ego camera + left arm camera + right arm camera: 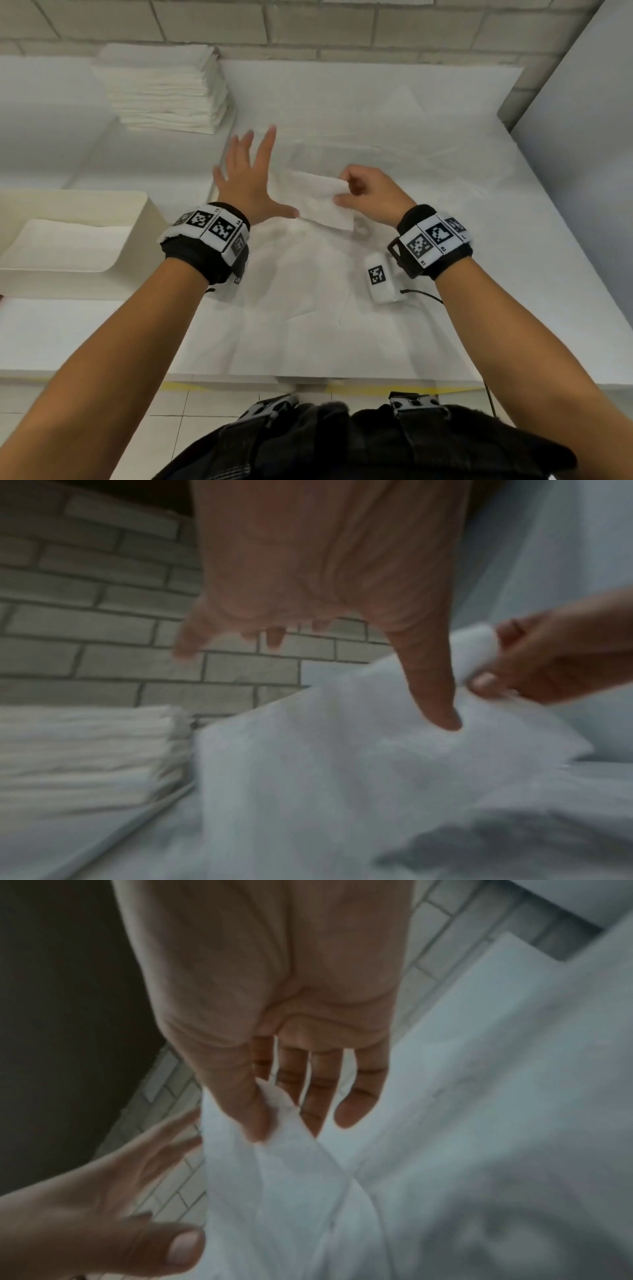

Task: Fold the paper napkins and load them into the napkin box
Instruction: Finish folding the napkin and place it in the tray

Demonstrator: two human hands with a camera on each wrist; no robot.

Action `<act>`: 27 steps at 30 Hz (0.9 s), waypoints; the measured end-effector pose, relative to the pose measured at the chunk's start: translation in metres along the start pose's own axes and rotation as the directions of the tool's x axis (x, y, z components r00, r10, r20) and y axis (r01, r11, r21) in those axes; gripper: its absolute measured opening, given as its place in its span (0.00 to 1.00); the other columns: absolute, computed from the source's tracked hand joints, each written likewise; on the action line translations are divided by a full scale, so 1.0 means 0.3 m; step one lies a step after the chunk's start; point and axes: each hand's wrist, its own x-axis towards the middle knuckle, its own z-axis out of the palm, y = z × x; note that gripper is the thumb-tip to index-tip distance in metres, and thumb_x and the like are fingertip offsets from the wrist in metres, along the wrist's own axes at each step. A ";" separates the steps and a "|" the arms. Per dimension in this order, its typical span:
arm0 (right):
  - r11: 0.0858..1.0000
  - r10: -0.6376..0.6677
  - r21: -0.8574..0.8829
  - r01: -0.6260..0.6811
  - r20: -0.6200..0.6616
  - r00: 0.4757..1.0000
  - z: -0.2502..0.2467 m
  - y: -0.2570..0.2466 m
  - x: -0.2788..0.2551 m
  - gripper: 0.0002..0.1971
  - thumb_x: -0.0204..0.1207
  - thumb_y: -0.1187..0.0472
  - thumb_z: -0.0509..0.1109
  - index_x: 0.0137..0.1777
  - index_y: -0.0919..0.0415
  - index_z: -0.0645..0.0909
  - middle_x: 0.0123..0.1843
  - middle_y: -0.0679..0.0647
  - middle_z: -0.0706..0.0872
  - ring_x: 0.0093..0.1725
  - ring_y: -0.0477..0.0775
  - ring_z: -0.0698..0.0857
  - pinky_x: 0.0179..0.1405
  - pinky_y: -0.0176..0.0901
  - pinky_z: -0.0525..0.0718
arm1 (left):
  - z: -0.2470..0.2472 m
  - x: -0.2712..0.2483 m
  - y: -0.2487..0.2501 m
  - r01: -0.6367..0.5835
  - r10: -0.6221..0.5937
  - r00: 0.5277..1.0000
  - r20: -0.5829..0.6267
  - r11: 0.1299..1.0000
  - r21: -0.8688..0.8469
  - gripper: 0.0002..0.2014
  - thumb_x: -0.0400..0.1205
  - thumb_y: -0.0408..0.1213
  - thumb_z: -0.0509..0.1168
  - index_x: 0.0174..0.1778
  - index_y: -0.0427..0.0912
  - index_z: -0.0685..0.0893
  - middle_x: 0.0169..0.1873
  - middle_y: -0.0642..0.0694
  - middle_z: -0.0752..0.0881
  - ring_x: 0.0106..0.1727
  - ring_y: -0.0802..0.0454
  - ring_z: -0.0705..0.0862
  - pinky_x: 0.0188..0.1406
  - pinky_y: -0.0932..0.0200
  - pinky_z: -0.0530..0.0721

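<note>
— Pinched between thumb and curled fingers, the right hand (371,195) has its grip on the right end of a folded paper napkin (323,202), lifted just above the counter (513,240) at the middle of the head view.

— And the left hand (250,178)?

— Its grip is wide: fingers spread and straight, thumb reaching right toward the napkin's lower left edge. Whether the thumb touches the paper I cannot tell from here. A tall stack of napkins (164,89) sits at the upper left of the frame, against the brick wall (308,24). The cream napkin box (137,212) lies at the left edge, with white paper inside it.

— What does the left wrist view give?

— It is blurred. The left hand (325,574) hangs from the top of the frame, thumb pointing down with its tip against the napkin (342,764). The right hand (555,661) pinches the napkin's far end at the right edge. The stack (85,750) shows at lower left.

— The right wrist view?

— The right hand (274,988) fills the top centre, thumb and forefinger nipping a crumpled corner of the napkin (274,1191), which hangs down through the middle of the frame. The left hand (103,1218) comes in at lower left, open, its thumb just beside the paper's edge.
</note>
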 end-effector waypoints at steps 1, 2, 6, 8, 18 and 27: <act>0.997 -0.074 0.011 0.074 0.004 0.997 -0.008 -0.032 0.009 0.05 0.74 0.68 0.71 0.42 0.61 0.76 0.38 0.53 0.77 0.40 0.49 0.76 0.42 0.36 0.73 | -0.011 0.000 0.024 -0.083 0.085 0.996 -0.041 0.995 0.053 0.63 0.62 0.54 0.79 0.82 0.56 0.39 0.83 0.45 0.41 0.83 0.44 0.36 0.75 0.29 0.41; 0.989 -0.143 0.026 0.143 0.008 0.990 -0.020 -0.064 0.019 0.05 0.74 0.69 0.70 0.43 0.61 0.77 0.39 0.53 0.78 0.41 0.48 0.77 0.42 0.32 0.74 | -0.026 0.003 0.045 -0.154 0.158 0.986 -0.055 0.986 0.067 0.62 0.61 0.55 0.78 0.82 0.57 0.41 0.83 0.47 0.43 0.83 0.45 0.37 0.75 0.30 0.40; 0.950 -0.307 0.067 0.306 0.004 0.952 -0.069 -0.164 0.059 0.06 0.75 0.70 0.69 0.46 0.59 0.77 0.40 0.50 0.81 0.43 0.45 0.79 0.42 0.27 0.76 | -0.089 0.045 0.061 -0.203 0.217 0.976 0.026 0.944 -0.260 0.23 0.71 0.45 0.75 0.63 0.47 0.83 0.52 0.47 0.85 0.58 0.47 0.81 0.53 0.56 0.78; 0.967 -0.243 0.066 0.245 -0.036 0.969 -0.096 -0.156 0.091 0.06 0.77 0.67 0.69 0.49 0.57 0.78 0.42 0.51 0.81 0.44 0.46 0.80 0.45 0.32 0.78 | -0.108 0.054 0.045 -0.126 0.141 0.990 0.024 0.939 -0.321 0.12 0.75 0.41 0.73 0.51 0.40 0.87 0.41 0.45 0.84 0.44 0.48 0.81 0.35 0.65 0.74; 0.640 0.479 -0.663 -0.388 -0.051 0.877 -0.039 0.115 0.267 0.36 0.78 0.47 0.66 0.81 0.60 0.59 0.79 0.62 0.62 0.77 0.64 0.66 0.72 0.53 0.68 | -0.104 0.137 -0.125 0.253 -0.289 0.950 0.121 0.481 -0.839 0.15 0.79 0.28 0.67 0.62 0.32 0.81 0.54 0.38 0.85 0.52 0.41 0.85 0.59 0.47 0.82; 0.798 0.495 -0.306 -0.518 -0.155 0.855 -0.059 0.153 0.303 0.35 0.69 0.57 0.78 0.74 0.60 0.67 0.73 0.59 0.73 0.70 0.60 0.74 0.61 0.42 0.73 | -0.010 0.167 -0.140 0.383 -0.233 0.921 0.311 0.412 -0.827 0.14 0.79 0.28 0.66 0.61 0.32 0.81 0.50 0.38 0.86 0.52 0.39 0.84 0.59 0.46 0.82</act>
